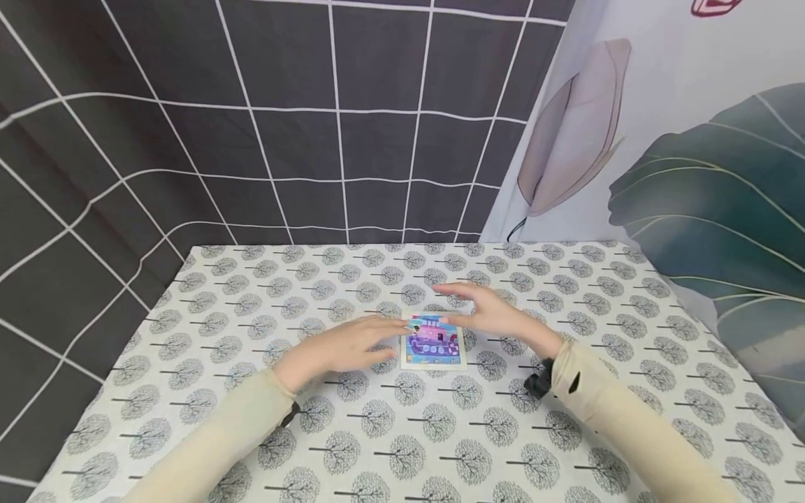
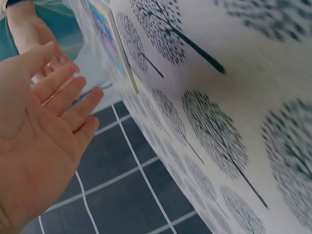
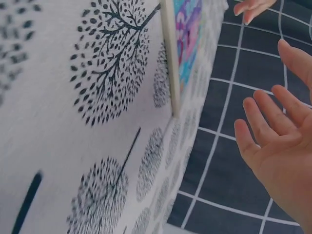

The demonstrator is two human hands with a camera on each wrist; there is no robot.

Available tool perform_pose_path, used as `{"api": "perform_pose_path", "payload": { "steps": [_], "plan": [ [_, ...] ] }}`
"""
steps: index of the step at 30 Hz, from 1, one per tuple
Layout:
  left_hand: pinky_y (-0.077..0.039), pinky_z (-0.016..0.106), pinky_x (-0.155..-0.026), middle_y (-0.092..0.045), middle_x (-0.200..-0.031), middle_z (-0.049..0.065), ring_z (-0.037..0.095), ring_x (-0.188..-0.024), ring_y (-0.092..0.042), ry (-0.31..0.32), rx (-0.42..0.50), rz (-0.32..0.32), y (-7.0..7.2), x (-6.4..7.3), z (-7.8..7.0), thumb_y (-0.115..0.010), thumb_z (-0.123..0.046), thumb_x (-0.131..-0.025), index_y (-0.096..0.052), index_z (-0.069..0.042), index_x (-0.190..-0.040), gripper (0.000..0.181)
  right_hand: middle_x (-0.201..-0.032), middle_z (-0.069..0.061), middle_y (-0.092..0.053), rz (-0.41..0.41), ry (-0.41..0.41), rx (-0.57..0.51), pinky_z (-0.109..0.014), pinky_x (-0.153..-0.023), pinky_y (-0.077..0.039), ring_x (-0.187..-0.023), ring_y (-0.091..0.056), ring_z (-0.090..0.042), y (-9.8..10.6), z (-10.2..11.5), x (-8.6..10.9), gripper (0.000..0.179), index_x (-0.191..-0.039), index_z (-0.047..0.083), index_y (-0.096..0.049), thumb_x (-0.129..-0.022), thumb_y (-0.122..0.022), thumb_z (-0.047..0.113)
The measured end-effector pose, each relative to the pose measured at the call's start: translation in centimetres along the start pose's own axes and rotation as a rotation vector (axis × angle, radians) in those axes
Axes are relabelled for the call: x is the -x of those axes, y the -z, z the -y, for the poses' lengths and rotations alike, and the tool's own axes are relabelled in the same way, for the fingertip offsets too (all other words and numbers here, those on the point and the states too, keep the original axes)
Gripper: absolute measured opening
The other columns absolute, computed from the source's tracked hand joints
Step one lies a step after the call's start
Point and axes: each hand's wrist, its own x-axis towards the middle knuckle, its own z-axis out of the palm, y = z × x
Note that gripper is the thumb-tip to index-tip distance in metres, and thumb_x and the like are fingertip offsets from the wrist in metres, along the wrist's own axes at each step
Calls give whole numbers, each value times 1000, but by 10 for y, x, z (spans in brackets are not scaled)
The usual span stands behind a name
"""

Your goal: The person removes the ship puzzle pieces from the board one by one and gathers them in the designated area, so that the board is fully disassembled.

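A small square picture board (image 1: 432,342) with a pale border lies flat on the table, printed in pink, purple and blue. My left hand (image 1: 352,342) hovers at its left side, fingers stretched toward the board and palm facing down and inward. On the other side my right hand (image 1: 487,311) is held above the board's upper right, thumb and fingers spread apart. Both wrist views show a gap between the hand and the board; the left hand (image 2: 46,126) and the right hand (image 3: 280,136) hold nothing. In the right wrist view the board's edge (image 3: 170,63) looks thick and pale.
A white cloth (image 1: 402,433) printed with grey trees covers the table. Behind and to the left hangs a dark curtain (image 1: 289,140) with a white grid. A pale curtain (image 1: 679,175) with large leaves hangs at the right, and a short black cord (image 1: 517,228) shows by the back edge.
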Motion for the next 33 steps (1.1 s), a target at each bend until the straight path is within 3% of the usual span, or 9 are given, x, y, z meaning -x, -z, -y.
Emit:
{"api": "perform_pose_path", "payload": {
  "steps": [3, 6, 10, 17, 23, 28, 33],
  "plan": [
    [-26, 45, -112, -44, -142, 9, 29, -132, -39, -17, -28, 26, -3, -8, -5, -46, -30, -98, -46, -8, -137, 46, -139, -13, -47, 61, 58, -9, -51, -106, -34, -128, -42, -31, -5, -2, -11, 59, -135, 8, -49, -80, -71, 14],
    [-26, 45, -112, -45, -142, 9, 28, -131, -40, -18, -72, 51, -8, -16, -11, -46, -29, -97, -46, -9, -137, 45, -139, -14, -47, 123, 74, -17, -48, -101, -41, -122, -48, -32, -8, -6, -19, 60, -133, 6, -50, -76, -71, 5],
    [-24, 44, -113, -39, -146, 9, 27, -134, -35, 1, -139, 88, -14, -24, -18, -45, -30, -98, -42, -9, -140, 48, -130, -13, -56, 119, 50, 13, -45, -95, -47, -112, -56, -29, -9, -7, -26, 55, -128, 3, -55, -76, -72, 5],
    [-23, 39, -114, -33, -149, 7, 24, -137, -30, -3, -238, 164, -21, -26, -24, -46, -14, -95, -40, -10, -141, 47, -112, -9, -67, 118, 104, 147, -37, -93, -49, -103, -62, -22, -27, -4, -37, 34, -115, 4, -64, -82, -69, 13],
    [-27, 36, -113, -33, -148, 9, 24, -135, -32, -16, -260, 141, -32, -32, -25, -44, -18, -97, -37, -11, -143, 47, -102, -2, -68, 116, -13, 172, -31, -85, -49, -93, -62, -15, -41, -6, -38, 29, -106, 10, -69, -79, -73, 18],
    [-29, 34, -112, -31, -147, 11, 24, -136, -28, -4, -339, 104, -38, -40, -26, -43, -26, -98, -37, -8, -143, 49, -94, -3, -68, 85, -28, 171, -28, -82, -52, -88, -62, -16, -45, -3, -45, 22, -98, 7, -70, -77, -73, 13],
    [-24, 36, -113, -25, -151, 14, 28, -140, -21, 28, -401, 130, -38, -43, -32, -42, -32, -98, -33, -6, -145, 53, -90, -1, -68, 78, -146, 125, -28, -78, -51, -83, -60, -14, -43, 4, -53, 18, -93, 9, -72, -76, -75, 14]
  ]
}}
